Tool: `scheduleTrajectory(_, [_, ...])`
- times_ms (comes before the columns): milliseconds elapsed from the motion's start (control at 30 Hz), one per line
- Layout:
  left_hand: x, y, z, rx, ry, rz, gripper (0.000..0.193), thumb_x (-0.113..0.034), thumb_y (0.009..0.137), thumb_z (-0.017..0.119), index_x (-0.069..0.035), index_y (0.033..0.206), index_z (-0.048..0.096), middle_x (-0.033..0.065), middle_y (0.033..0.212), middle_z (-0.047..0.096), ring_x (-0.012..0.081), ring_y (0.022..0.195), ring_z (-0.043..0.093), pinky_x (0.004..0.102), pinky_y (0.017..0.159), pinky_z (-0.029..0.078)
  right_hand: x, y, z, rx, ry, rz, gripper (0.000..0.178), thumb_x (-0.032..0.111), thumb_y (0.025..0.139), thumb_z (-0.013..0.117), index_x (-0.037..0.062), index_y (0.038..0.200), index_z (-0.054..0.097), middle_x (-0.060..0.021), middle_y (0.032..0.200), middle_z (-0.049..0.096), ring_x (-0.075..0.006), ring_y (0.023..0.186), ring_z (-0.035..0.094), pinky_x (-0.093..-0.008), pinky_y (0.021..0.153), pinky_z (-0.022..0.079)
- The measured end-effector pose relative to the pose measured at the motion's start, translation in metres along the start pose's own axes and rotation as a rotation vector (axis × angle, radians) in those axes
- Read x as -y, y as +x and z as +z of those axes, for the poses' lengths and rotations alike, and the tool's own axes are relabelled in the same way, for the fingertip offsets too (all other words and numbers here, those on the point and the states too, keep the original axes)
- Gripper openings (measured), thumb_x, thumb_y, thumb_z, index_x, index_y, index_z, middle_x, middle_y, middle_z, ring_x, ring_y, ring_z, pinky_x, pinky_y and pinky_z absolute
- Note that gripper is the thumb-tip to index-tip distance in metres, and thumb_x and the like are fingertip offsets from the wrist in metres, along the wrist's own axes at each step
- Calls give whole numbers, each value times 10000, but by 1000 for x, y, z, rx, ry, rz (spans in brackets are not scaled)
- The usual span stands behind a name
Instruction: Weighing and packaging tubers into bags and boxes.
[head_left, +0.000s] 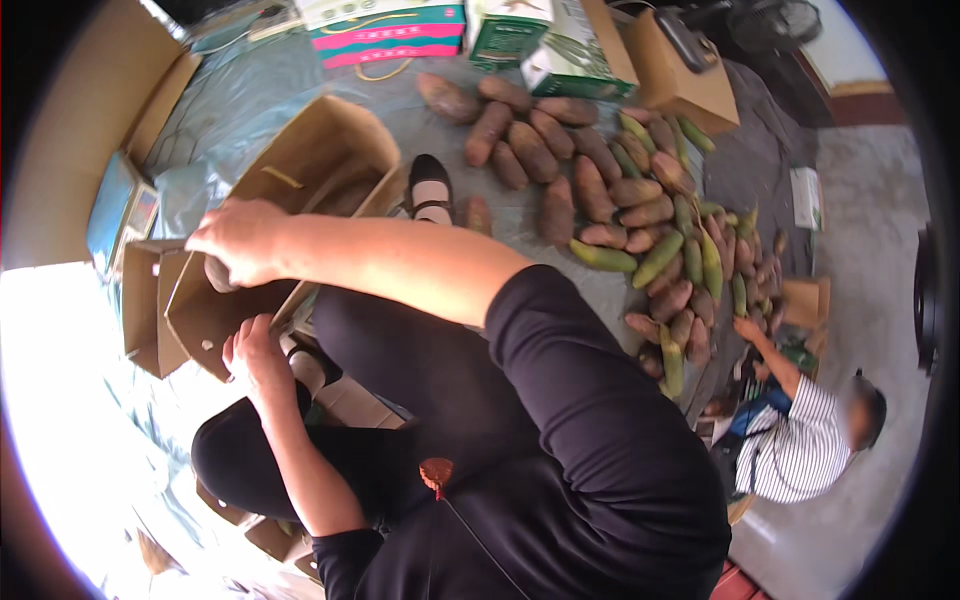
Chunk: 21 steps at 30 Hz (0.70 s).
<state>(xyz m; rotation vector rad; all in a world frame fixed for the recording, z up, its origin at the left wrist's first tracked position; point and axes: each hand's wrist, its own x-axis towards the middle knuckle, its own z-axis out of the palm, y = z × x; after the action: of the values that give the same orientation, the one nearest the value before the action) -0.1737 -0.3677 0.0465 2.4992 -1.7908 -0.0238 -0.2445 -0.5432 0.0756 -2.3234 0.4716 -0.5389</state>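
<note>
My right hand (240, 240) reaches across my body to the left, over an open cardboard box (330, 150) lying on a blue sheet. Its fingers are closed on a brownish sweet potato (217, 274), of which only one end shows below the hand, at the box's mouth. My left hand (255, 352) is just below, its fingers curled on the edge of the box's lower flap (200, 325). The inside of the box is mostly hidden by my arm and the flaps.
A heap of sweet potatoes (560, 165) and green corn cobs (660, 255) lies to the right. Coloured cartons (390, 35) and a brown box (690, 85) stand behind. A person in a striped shirt (800, 450) reaches into the heap. My shoe (430, 185) rests beside the box.
</note>
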Motion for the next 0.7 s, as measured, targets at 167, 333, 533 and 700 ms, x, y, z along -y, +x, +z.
scheduleTrajectory(167, [3, -2, 1, 6, -8, 15, 202, -8, 779, 535, -84, 931, 643, 82, 905, 641, 279, 901, 597, 434, 953, 374, 9, -48, -51, -339, 356, -28, 361, 123, 749, 704, 61, 1094, 621, -94, 968, 650, -266, 882, 635, -348, 816, 515])
scheduleTrajectory(333, [-6, 1, 4, -19, -22, 33, 213, -3, 739, 560, -87, 917, 641, 84, 890, 641, 273, 899, 597, 415, 947, 374, -44, -179, -86, -599, 627, 404, 222, 50, 865, 604, 15, 1084, 605, -55, 990, 660, -115, 932, 622, -252, 819, 507])
scheduleTrajectory(533, [4, 3, 12, -28, -9, 38, 200, -37, 717, 619, -79, 913, 626, 85, 848, 632, 288, 850, 604, 410, 853, 404, -123, -414, -21, -620, 121, 1034, 280, 120, 786, 645, 2, 1038, 620, -113, 879, 658, -163, 801, 620, -308, 721, 503])
scheduleTrajectory(700, [9, 2, 14, -34, -21, 33, 201, -47, 727, 645, -67, 925, 620, 98, 848, 629, 302, 835, 606, 413, 818, 420, -131, -576, 60, -415, 33, 1287, 247, 114, 742, 644, 21, 971, 661, -136, 844, 655, -236, 790, 639, -325, 703, 507])
